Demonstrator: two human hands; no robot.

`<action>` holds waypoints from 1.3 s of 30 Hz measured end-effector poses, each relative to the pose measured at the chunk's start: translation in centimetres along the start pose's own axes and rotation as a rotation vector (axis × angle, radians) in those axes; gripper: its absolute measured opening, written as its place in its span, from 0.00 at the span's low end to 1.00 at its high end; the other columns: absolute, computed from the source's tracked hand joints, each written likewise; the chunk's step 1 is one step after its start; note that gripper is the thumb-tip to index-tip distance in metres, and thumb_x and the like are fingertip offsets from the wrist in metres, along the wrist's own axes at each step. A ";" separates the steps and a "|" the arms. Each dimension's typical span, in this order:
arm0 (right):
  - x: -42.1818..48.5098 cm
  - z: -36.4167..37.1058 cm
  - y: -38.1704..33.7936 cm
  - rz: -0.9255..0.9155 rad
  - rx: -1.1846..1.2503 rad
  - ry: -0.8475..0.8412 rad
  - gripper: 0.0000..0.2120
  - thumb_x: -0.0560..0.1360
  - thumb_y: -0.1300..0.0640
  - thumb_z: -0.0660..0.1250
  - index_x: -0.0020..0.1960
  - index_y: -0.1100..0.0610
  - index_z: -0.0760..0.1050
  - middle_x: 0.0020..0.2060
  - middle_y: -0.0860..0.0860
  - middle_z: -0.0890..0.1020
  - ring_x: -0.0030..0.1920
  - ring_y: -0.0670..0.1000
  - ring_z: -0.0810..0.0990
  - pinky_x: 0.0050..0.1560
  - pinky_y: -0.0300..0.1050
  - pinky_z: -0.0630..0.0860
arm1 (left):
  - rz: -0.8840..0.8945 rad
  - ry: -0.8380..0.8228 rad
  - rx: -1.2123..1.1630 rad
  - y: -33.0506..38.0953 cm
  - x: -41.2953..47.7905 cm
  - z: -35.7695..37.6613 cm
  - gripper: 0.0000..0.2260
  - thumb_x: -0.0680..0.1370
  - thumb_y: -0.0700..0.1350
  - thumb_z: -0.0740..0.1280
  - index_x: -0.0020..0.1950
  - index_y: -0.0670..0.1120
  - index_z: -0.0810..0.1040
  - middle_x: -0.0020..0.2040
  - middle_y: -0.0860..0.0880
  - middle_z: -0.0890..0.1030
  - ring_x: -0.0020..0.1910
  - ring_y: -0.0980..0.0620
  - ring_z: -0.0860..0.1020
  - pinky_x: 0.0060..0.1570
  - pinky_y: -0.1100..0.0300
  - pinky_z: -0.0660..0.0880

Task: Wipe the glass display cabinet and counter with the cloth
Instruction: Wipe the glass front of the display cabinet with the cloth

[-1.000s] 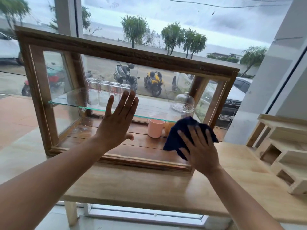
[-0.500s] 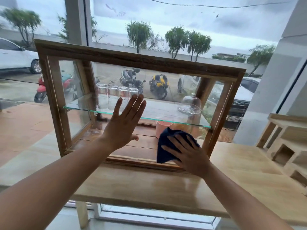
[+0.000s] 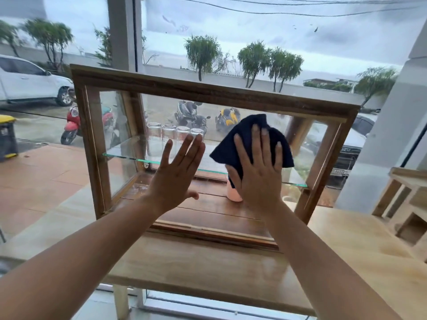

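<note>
Head view: a person's right hand (image 3: 258,176), fingers spread flat, is pressing the dark cloth (image 3: 245,139) against the display cabinet (image 3: 208,91) front glass, right of centre. The left hand (image 3: 175,179), fingers straight together, is bracing the pane just left of it, above the counter (image 3: 208,269).

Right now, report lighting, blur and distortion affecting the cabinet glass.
Head view: flat overcast backlight, no hard shadows; wide-angle bows the display cabinet; trees at far left are smeared; the navy cloth, right hand and left hand are sharp; the counter shows soft sheen.
</note>
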State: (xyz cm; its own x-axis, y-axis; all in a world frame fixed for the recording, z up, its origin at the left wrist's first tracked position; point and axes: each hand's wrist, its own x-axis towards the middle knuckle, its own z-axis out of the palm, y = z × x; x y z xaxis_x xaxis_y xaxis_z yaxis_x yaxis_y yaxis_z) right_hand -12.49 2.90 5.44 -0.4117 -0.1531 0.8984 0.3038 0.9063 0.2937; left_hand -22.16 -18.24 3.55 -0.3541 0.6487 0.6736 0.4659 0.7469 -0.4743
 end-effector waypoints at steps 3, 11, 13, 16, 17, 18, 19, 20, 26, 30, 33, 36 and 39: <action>-4.7 2.3 -2.5 -0.310 0.011 -0.065 0.28 0.82 0.43 0.61 0.80 0.47 0.62 0.80 0.55 0.59 0.79 0.58 0.58 0.80 0.58 0.45 | -0.003 0.037 -0.018 -0.1 0.0 0.5 0.61 0.67 0.73 0.68 0.82 0.37 0.41 0.83 0.39 0.42 0.82 0.40 0.46 0.77 0.35 0.50; -13.0 1.6 7.6 -0.523 -0.223 -0.222 0.35 0.77 0.47 0.64 0.81 0.50 0.57 0.76 0.54 0.64 0.74 0.58 0.64 0.79 0.58 0.47 | 0.013 0.023 -0.032 -0.5 0.4 0.7 0.65 0.62 0.73 0.71 0.82 0.37 0.41 0.83 0.39 0.42 0.82 0.40 0.46 0.77 0.33 0.49; -10.2 0.4 9.1 -0.346 -0.197 -0.166 0.33 0.79 0.47 0.61 0.81 0.51 0.55 0.78 0.57 0.61 0.76 0.60 0.62 0.78 0.61 0.50 | 0.015 0.029 -0.030 -0.5 0.5 0.6 0.66 0.62 0.73 0.71 0.82 0.37 0.42 0.83 0.39 0.43 0.82 0.40 0.47 0.77 0.33 0.49; -4.6 -0.8 7.9 -0.094 -0.134 -0.092 0.31 0.83 0.46 0.58 0.82 0.53 0.54 0.81 0.58 0.53 0.80 0.60 0.55 0.79 0.62 0.49 | 0.019 0.033 -0.035 -0.3 0.0 0.6 0.66 0.61 0.73 0.72 0.82 0.37 0.43 0.83 0.39 0.43 0.82 0.40 0.47 0.77 0.33 0.49; -2.6 -0.9 6.8 -0.073 -0.113 -0.074 0.30 0.83 0.45 0.57 0.82 0.54 0.55 0.81 0.58 0.52 0.81 0.60 0.54 0.79 0.61 0.49 | 0.022 0.031 -0.037 -0.3 -0.1 0.6 0.66 0.61 0.73 0.72 0.82 0.37 0.43 0.83 0.39 0.43 0.82 0.39 0.47 0.77 0.33 0.49; -0.8 -0.9 5.5 -0.088 -0.093 -0.058 0.30 0.84 0.44 0.56 0.82 0.54 0.56 0.81 0.58 0.53 0.81 0.60 0.54 0.79 0.60 0.48 | 0.024 0.028 -0.036 -0.2 -0.2 0.5 0.66 0.61 0.73 0.72 0.82 0.37 0.43 0.83 0.39 0.43 0.82 0.39 0.47 0.77 0.33 0.49; 0.8 -0.8 4.2 -0.128 -0.079 -0.047 0.29 0.84 0.44 0.55 0.82 0.54 0.56 0.81 0.58 0.54 0.80 0.60 0.56 0.80 0.60 0.48 | 0.024 0.024 -0.034 -0.2 -0.1 0.5 0.66 0.62 0.73 0.72 0.82 0.37 0.42 0.83 0.38 0.42 0.82 0.39 0.47 0.77 0.33 0.48; 2.2 -0.7 2.9 -0.184 -0.072 -0.038 0.28 0.85 0.44 0.54 0.82 0.54 0.57 0.80 0.58 0.57 0.80 0.59 0.57 0.80 0.59 0.49 | 0.024 0.023 -0.029 -0.3 -0.1 0.5 0.65 0.62 0.73 0.71 0.81 0.37 0.41 0.82 0.38 0.42 0.82 0.39 0.46 0.77 0.34 0.48; 7.3 -0.7 -0.4 -0.487 -0.071 0.023 0.25 0.85 0.47 0.52 0.81 0.54 0.59 0.79 0.56 0.61 0.79 0.57 0.60 0.79 0.57 0.54 | 0.046 0.034 -0.051 -0.7 0.1 0.9 0.67 0.62 0.74 0.72 0.79 0.39 0.33 0.81 0.40 0.46 0.81 0.39 0.48 0.77 0.33 0.40; 5.9 -1.0 2.3 -0.491 -0.087 0.016 0.26 0.85 0.46 0.53 0.81 0.54 0.59 0.80 0.55 0.60 0.80 0.56 0.59 0.79 0.57 0.54 | 0.035 0.036 -0.032 -0.6 -0.1 0.6 0.65 0.64 0.74 0.70 0.81 0.38 0.37 0.82 0.39 0.42 0.82 0.39 0.46 0.77 0.33 0.46; 2.7 -1.2 6.8 -0.390 -0.134 -0.009 0.29 0.84 0.44 0.56 0.81 0.53 0.57 0.80 0.56 0.58 0.80 0.57 0.56 0.79 0.59 0.53 | 0.019 0.039 -0.035 -0.4 -0.1 0.4 0.64 0.63 0.73 0.71 0.82 0.37 0.43 0.83 0.39 0.44 0.82 0.40 0.47 0.77 0.34 0.49; 0.9 -1.4 9.2 -0.329 -0.163 -0.029 0.30 0.84 0.41 0.55 0.82 0.53 0.55 0.81 0.57 0.56 0.81 0.59 0.55 0.79 0.61 0.52 | 0.022 0.046 -0.042 -0.4 0.0 0.6 0.65 0.61 0.73 0.72 0.82 0.37 0.45 0.83 0.39 0.45 0.82 0.39 0.47 0.77 0.33 0.50; 2.0 -1.2 7.9 -0.331 -0.120 -0.022 0.31 0.84 0.39 0.55 0.81 0.53 0.58 0.80 0.57 0.57 0.80 0.59 0.58 0.79 0.61 0.53 | 0.024 0.040 -0.045 -0.3 0.0 0.8 0.65 0.61 0.72 0.72 0.82 0.37 0.44 0.83 0.39 0.44 0.82 0.39 0.47 0.77 0.33 0.49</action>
State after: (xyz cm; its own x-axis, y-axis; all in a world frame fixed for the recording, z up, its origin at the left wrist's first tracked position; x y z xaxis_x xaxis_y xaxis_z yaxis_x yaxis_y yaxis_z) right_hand -9.87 9.26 9.94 -0.5231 -0.4211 0.7410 0.2492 0.7559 0.6054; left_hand -22.95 -18.33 3.29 -0.3105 0.6595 0.6846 0.5101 0.7233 -0.4655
